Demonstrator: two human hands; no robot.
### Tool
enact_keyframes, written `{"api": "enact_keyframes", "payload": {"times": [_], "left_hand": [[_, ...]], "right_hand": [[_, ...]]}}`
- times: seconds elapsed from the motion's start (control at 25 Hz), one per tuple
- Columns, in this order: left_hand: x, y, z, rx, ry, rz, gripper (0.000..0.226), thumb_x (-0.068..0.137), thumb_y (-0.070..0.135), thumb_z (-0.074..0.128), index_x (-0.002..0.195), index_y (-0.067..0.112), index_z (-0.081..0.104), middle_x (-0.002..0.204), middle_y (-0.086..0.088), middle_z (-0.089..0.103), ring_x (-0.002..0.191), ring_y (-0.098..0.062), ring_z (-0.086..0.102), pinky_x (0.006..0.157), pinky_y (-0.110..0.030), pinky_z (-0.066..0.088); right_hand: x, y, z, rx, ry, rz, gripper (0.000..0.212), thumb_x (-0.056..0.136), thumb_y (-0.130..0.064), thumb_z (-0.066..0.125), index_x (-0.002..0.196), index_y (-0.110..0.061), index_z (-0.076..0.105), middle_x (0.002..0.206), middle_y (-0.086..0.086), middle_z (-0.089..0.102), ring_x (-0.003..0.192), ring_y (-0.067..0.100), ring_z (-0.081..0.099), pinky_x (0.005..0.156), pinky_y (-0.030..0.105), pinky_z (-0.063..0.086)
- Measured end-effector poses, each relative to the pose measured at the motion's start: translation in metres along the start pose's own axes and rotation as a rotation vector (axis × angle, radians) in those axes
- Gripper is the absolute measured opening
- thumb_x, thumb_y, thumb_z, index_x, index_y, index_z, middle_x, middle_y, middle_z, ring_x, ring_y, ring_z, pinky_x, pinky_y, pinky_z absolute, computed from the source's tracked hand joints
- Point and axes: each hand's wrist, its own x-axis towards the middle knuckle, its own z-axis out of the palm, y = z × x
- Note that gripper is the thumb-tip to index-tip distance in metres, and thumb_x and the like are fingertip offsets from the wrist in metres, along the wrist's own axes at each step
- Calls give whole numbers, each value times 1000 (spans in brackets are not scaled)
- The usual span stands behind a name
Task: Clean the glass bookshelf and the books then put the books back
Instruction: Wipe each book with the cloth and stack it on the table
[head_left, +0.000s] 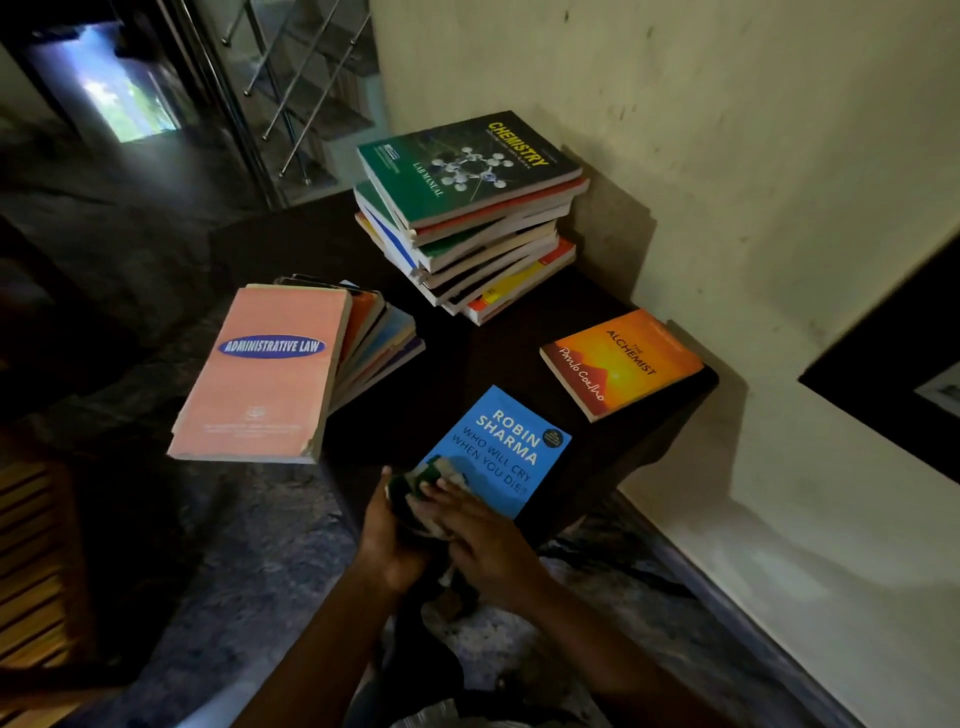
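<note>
Closest to the camera are the person's two arms, and they meet at a bunched-up cloth (422, 496) with green and pale parts. The left hand (388, 540) curls its fingers around the dark side of the cloth. The right hand (480, 538) lies on top with its fingers fairly flat, pressing the cloth down. Both hands hold the cloth together. The cloth sits on the near corner of the blue book (501, 448), so the book lies just past the fingertips, away from the person. The long side of the blue book runs from that near corner up and away toward the wall, tilted a bit. The right hand is the nearer one to the rest of the blue cover, so it looks like the hand to push the cloth across it. The blue book lies flat on the dark table (447, 358). Beyond the blue book and toward the wall lies the orange book (621, 361), apart from it. Left of the blue book is a leaning pile topped by the pink book (265, 371), which sticks out over the table edge. Far behind the blue book stands the tall stack (467, 218) with a green chemistry book on top. No glass shelf shows here.
</note>
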Motion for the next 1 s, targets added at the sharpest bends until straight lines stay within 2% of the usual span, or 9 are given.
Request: {"api": "enact_keyframes", "payload": {"times": [0.12,0.24,0.32,0.4,0.52,0.64,0.76,0.88,1.0], "left_hand": [[5,5,18,200,130,93,42,96,33,44,117,1,62,83,-14,65,72,-28,63,59,-33,56],[-4,10,45,475,86,518,30,96,14,48,124,5,55,93,-5,66,81,-19,63,58,-24,56],[-17,13,62,758,-24,881,22,94,10,49,113,10,60,97,0,66,93,-20,64,69,-17,53],[-20,15,58,1131,-39,1219,25,93,9,52,116,16,60,114,3,63,114,-19,57,89,-17,47],[0,6,9,1814,-139,1609,46,89,22,52,133,28,45,138,6,49,133,-14,37,115,-37,14],[8,-19,-45,2169,-223,1533,46,91,37,42,136,30,40,138,4,51,131,-17,38,112,-46,15],[10,-27,-62,2221,-191,1410,43,97,42,35,138,29,40,141,2,47,135,-17,33,113,-44,17],[3,-16,-58,2117,-64,1357,48,97,53,25,135,26,40,140,2,43,138,-10,25,113,-44,14],[-13,-11,-58,1924,104,1315,49,90,49,39,134,27,39,140,4,40,129,-13,36,108,-55,26]], "right_hand": [[1,-11,-42,404,240,294,53,93,3,44,125,-40,45,130,-24,45,126,6,44,106,32,40],[3,-22,-89,493,452,322,52,95,1,44,118,-46,46,118,-30,46,109,1,52,88,22,50],[2,-24,-111,556,581,293,51,94,1,45,114,-46,47,121,-28,47,118,1,46,91,15,44],[-1,-21,-120,574,658,287,49,94,-1,47,115,-45,48,127,-23,48,125,8,44,97,23,42],[-10,-17,-115,584,667,313,48,93,2,47,114,-42,49,122,-23,50,118,5,48,88,12,46],[-15,-14,-103,544,611,333,50,93,3,47,111,-43,49,118,-24,50,104,-12,51,77,3,42],[0,-7,-100,445,509,333,48,94,2,46,120,-38,50,124,-23,48,109,-10,48,83,2,39],[36,13,-94,208,351,318,51,94,-2,46,139,-25,41,142,-5,42,129,8,40,103,18,35],[61,39,-65,-179,144,366,60,93,-8,44,147,-24,23,153,3,26,139,21,27,111,34,28]]}}
